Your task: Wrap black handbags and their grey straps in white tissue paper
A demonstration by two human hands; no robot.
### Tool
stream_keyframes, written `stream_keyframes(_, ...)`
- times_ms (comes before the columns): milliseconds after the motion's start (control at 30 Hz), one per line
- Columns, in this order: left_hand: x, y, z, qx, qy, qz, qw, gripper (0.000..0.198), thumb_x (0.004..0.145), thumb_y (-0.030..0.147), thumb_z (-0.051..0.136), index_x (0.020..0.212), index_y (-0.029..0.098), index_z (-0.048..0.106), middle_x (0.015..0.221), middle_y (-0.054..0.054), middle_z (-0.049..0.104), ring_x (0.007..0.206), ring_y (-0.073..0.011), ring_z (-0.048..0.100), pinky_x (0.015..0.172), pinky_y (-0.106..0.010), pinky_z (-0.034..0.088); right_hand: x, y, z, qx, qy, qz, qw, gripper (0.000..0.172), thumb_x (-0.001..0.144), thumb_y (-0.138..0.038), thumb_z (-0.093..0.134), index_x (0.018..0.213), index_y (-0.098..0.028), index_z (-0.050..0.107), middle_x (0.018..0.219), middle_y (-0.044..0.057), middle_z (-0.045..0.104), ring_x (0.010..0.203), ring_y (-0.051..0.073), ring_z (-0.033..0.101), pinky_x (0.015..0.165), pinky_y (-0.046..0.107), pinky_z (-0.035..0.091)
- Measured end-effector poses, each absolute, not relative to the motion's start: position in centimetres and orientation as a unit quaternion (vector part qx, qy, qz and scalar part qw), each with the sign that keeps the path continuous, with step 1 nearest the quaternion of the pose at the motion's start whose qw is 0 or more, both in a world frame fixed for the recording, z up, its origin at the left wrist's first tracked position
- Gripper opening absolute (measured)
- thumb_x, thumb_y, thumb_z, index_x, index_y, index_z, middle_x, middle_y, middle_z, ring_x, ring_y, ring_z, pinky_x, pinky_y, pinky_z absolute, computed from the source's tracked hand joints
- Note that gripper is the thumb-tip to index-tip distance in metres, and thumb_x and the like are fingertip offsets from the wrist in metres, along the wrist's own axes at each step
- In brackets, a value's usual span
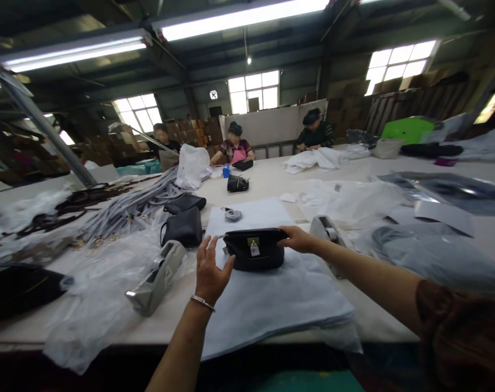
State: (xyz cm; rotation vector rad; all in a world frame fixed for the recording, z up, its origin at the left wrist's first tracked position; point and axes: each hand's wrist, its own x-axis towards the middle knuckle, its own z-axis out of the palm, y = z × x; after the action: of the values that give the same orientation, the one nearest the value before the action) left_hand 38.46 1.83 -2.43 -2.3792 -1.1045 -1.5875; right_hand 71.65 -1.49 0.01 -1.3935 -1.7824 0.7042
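A small black handbag [255,258] with a gold clasp and a white tag stands upright on a stack of white sheets [272,305]. My right hand [298,239] grips its upper right corner, the fingers behind and the thumb in front. At the bag's left side is my left hand [212,269], its fingers spread and the thumb close to the bag's edge; it holds nothing. A coiled grey strap [233,215] lies on the sheets just behind the bag.
Tape dispensers [155,280] flank the stack, the right one [327,231] partly behind my forearm. Black bags [184,226], grey straps [133,204] and clear plastic [96,305] cover the left. White bags [349,201] lie to the right. Co-workers [236,149] sit across the table.
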Motion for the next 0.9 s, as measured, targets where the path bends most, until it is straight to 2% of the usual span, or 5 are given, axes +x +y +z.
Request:
stream_keyframes(100, 39.1, 1.6, -0.5, -0.823, -0.351, -0.432, 0.110, 0.078, 0.080, 0.045, 0.074, 0.147, 0.019, 0.042, 0.155, -0.018, 0.038, 0.148, -0.0406, 0.024, 0.118, -0.063, 0.023, 72.1, -1.2, 0.5, -0.531, -0.720, 0.276, 0.351, 0.018, 0.067, -0.022, 0.069, 0.085, -0.017, 0.066, 0.078, -0.001, 0.064, 0.079, 0.018, 0.056, 0.076, 0.030, 0.045)
stream_keyframes(200, 39.8, 1.8, 0.1, -0.863, -0.352, -0.342, 0.119, 0.072, 0.082, 0.040, 0.073, 0.146, 0.024, 0.043, 0.149, -0.013, 0.049, 0.147, -0.0390, 0.028, 0.119, -0.064, 0.014, 72.8, 0.1, 1.7, -0.512, -0.735, 0.324, 0.306, 0.023, 0.069, -0.028, 0.072, 0.089, -0.017, 0.068, 0.079, -0.001, 0.066, 0.077, 0.018, 0.059, 0.073, 0.029, 0.048)
stream_keyframes(400, 41.6, 4.3, -0.6, -0.867, -0.361, -0.330, 0.097, 0.068, 0.086, 0.035, 0.068, 0.147, 0.020, 0.042, 0.142, -0.015, 0.053, 0.144, -0.0360, 0.034, 0.119, -0.060, 0.018, 75.9, 6.0, 5.0, -0.546, -0.733, 0.366, 0.175, 0.051, 0.092, -0.054, 0.050, 0.119, -0.014, 0.068, 0.106, 0.011, 0.073, 0.090, 0.020, 0.069, 0.072, 0.027, 0.055)
stream_keyframes(633, 42.5, 7.4, -1.5, -0.856, -0.327, -0.384, 0.110, 0.065, 0.088, 0.030, 0.062, 0.149, 0.026, 0.040, 0.120, -0.013, 0.058, 0.132, -0.0354, 0.048, 0.118, -0.062, 0.017, 84.7, 14.7, 5.3, -0.750, -0.652, 0.105, 0.037, 0.020, 0.085, -0.034, 0.072, 0.089, -0.015, 0.074, 0.097, 0.009, 0.073, 0.100, 0.025, 0.066, 0.091, 0.037, 0.051)
stream_keyframes(900, 43.0, 9.4, -3.1, -0.829, -0.302, -0.445, 0.151, 0.081, 0.084, 0.028, 0.067, 0.155, 0.032, 0.029, 0.110, -0.011, 0.061, 0.117, -0.0363, 0.061, 0.115, -0.062, 0.029, 90.8, 23.4, 0.8, -0.823, -0.565, -0.006, -0.054, 0.029, 0.097, -0.034, 0.062, 0.119, -0.015, 0.063, 0.126, 0.010, 0.061, 0.113, 0.025, 0.060, 0.097, 0.048, 0.051)
